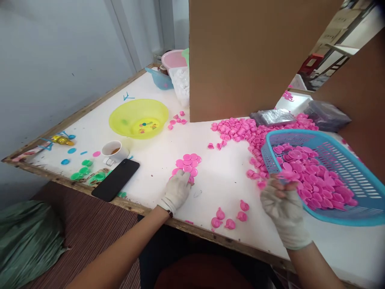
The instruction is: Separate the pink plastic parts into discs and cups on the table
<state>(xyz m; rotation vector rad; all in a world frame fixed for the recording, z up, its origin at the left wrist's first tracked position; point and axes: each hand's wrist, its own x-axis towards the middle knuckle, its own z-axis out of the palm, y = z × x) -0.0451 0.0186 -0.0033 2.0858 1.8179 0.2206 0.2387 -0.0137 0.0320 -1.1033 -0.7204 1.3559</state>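
My left hand (177, 190), in a white glove with bare fingertips, lies palm down on a cluster of flat pink plastic discs (187, 161). Its fingers reach forward over the nearest discs, and their undersides are hidden. My right hand (282, 208), gloved the same way, is raised at the near left rim of a blue plastic basket (345, 138). Its fingers are closed on pink plastic pieces (288, 175), smeared by motion. More pink pieces (319, 176) are heaped inside the basket. Several small pink cup-like pieces (230, 223) stand on the table between my hands.
A spread of pink pieces (237, 129) lies beside a tall cardboard sheet (240, 60). To the left are a yellow bowl (120, 116), a white cup (108, 149), a black phone (116, 180) and green pieces (80, 172). Wrapped packs (276, 117) sit behind the basket.
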